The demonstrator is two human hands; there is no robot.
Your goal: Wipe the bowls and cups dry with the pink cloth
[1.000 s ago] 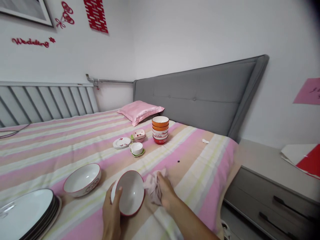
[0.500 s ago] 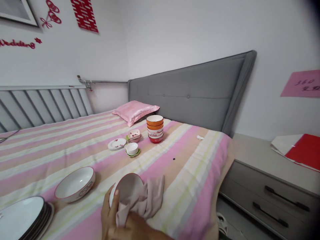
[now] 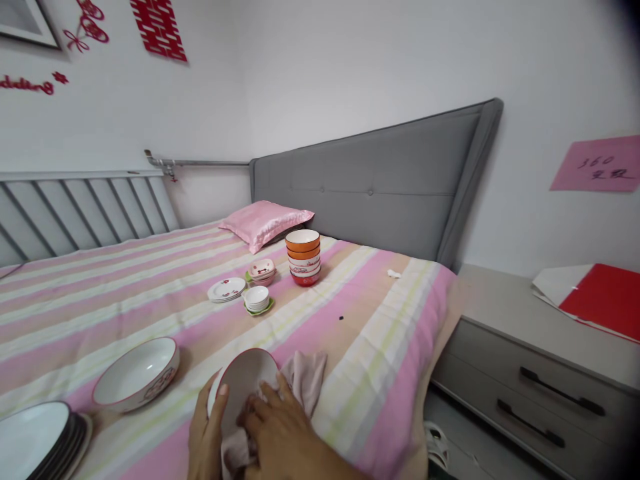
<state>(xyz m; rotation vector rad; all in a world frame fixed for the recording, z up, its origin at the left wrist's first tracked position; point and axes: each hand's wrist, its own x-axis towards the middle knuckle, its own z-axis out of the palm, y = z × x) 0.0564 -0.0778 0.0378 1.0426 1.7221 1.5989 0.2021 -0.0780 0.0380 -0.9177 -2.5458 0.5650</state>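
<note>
A white bowl with a red rim [image 3: 250, 363] is tilted up at the bottom centre of the head view, its inside turned toward me. My left hand [image 3: 207, 420] grips its left side, thumb over the rim and fingers behind. Over the bowl's opening lies my right hand [image 3: 280, 420], fingers bent on a pinkish-grey cloth [image 3: 307, 377] bunched inside and hanging past the right rim. Part of the cloth is hidden beneath that hand. Left of my hands, a larger red-rimmed bowl [image 3: 137, 373] rests on the bed.
Dark-edged plates [image 3: 35, 433] are stacked at lower left. Farther back stand a stack of bowls [image 3: 303, 257], small white dishes [image 3: 257, 298], pink bowls [image 3: 262, 270] and flat plates [image 3: 227, 289]. A grey nightstand [image 3: 520, 313] borders the striped bed on the right.
My right hand has moved up into the bowl's opening, its fingers now showing spread on the cloth. The view has shifted slightly, so the surroundings sit a little farther left.
</note>
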